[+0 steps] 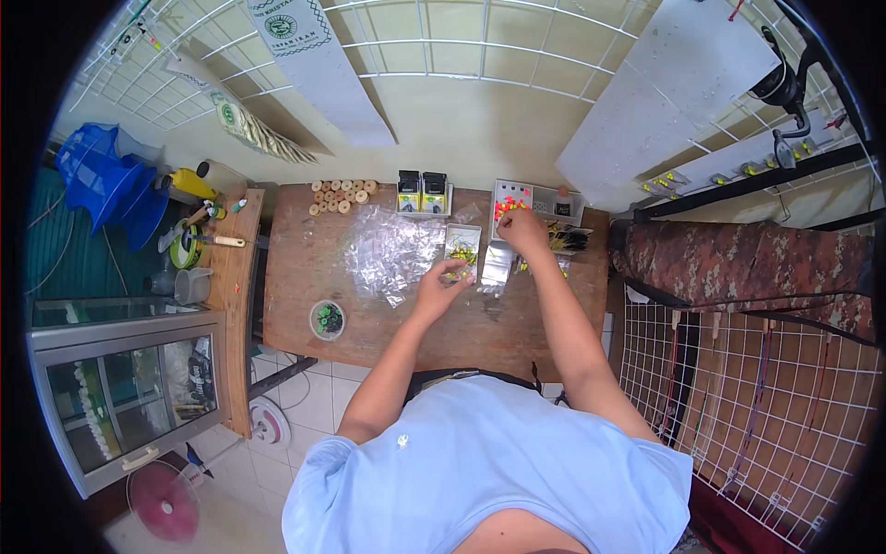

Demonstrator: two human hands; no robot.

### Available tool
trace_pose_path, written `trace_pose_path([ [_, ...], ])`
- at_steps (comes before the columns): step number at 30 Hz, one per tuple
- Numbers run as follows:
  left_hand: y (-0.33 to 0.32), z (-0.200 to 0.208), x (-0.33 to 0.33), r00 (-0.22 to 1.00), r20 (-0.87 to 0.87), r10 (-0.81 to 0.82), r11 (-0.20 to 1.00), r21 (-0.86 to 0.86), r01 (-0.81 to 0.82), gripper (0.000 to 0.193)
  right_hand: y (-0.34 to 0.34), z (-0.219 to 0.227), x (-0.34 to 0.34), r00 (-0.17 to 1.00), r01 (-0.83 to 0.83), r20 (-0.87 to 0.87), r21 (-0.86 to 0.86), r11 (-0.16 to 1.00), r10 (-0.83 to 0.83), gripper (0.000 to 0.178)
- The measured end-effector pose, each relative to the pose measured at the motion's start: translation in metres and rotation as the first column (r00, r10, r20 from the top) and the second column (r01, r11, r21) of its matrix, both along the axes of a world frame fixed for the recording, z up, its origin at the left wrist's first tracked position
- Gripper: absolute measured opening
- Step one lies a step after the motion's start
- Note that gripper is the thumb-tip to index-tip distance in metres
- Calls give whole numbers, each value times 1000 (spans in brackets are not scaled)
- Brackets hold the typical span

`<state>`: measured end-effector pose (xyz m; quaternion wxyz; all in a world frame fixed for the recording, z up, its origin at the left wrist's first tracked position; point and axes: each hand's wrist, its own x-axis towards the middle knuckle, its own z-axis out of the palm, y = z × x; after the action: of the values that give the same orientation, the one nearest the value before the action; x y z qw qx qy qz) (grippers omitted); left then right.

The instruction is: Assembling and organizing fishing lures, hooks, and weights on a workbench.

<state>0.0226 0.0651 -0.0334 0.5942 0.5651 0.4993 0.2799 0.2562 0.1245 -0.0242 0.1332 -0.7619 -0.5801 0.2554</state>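
Note:
My right hand [524, 231] reaches to the white compartment box [503, 189] at the back of the table. Its fingers are pinched together at the small bright pink and yellow beads [508, 205] in it; what they hold is hidden. Closer to me, my left hand [443, 289] is at the near end of a small white tray [450, 233]. Thumb and fingers are apart there, curved around small yellow-green pieces [461, 253] with thin dark parts. Between the hands lies a stack of clear plastic packets [496, 266].
Many clear plastic bags [388, 249] cover the table's [295, 286] middle. Wooden spools [343, 196] and black-and-yellow packs [422, 192] stand behind. A round tub [328, 320] of green and dark pieces is front left. A camouflage bag [738, 268] hangs right, a fishing reel [780, 88] above.

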Motion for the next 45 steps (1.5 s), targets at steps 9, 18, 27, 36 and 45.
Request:
trace_pose_path([
  [9,-1,-7,6,1000,28,8,998,63,-10,40,-4,-11,4,995,7,-102,64,998,0,21],
  [18,-8,14,6,999,-47,-17,988,150,24,39,-46,-5,-3,688,148,-726,103,984,-27,21],
  [27,-27,13,6,994,-69,-82,977,194,94,42,-121,14,-49,623,205,-782,178,962,11,21],
  [36,-51,19,1,993,-57,-99,965,238,110,44,-158,37,-56,695,155,-717,223,962,54,19],
  [45,-64,23,-5,965,260,-27,997,-64,45,30,-184,14,-58,586,247,-810,185,951,6,19],
])
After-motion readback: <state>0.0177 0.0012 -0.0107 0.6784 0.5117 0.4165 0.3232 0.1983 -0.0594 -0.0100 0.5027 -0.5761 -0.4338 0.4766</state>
